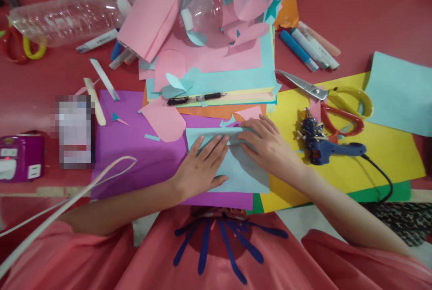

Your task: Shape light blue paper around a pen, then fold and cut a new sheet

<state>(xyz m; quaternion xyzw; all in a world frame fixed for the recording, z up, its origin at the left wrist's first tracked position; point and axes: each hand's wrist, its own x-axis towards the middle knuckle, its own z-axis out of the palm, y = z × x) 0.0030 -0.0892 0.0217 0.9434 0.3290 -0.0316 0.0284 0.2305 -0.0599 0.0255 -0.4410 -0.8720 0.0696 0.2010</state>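
Head camera: I have both hands on a rectangular light-blue paper sheet (248, 177), directly beneath the fingers, its far edge turned over in a narrow strip (211, 131). The left hand (199, 171) lies flat, fingers spread and gripping nothing, their tips on that strip. The right hand (270, 144) bends its fingers over the strip's right end; I can't tell whether they pinch it or only press.

To fold well, I'd match the strip's width at both ends before creasing, steady the sheet with the left palm, and run the right fingertips firmly outward along the fold. Loose pink and blue paper scraps (227, 121) lie just beyond the fingers; I'd keep them from under the sheet.

As for writing, I can read no brand. The white-barrelled markers (309, 49), beyond the right fingers, carry print too small to make out. Well left of the left fingers, a purple box-shaped device (33, 150) bears white labels I can't decipher, and a phone-like rectangle (76, 132) is pixelated.
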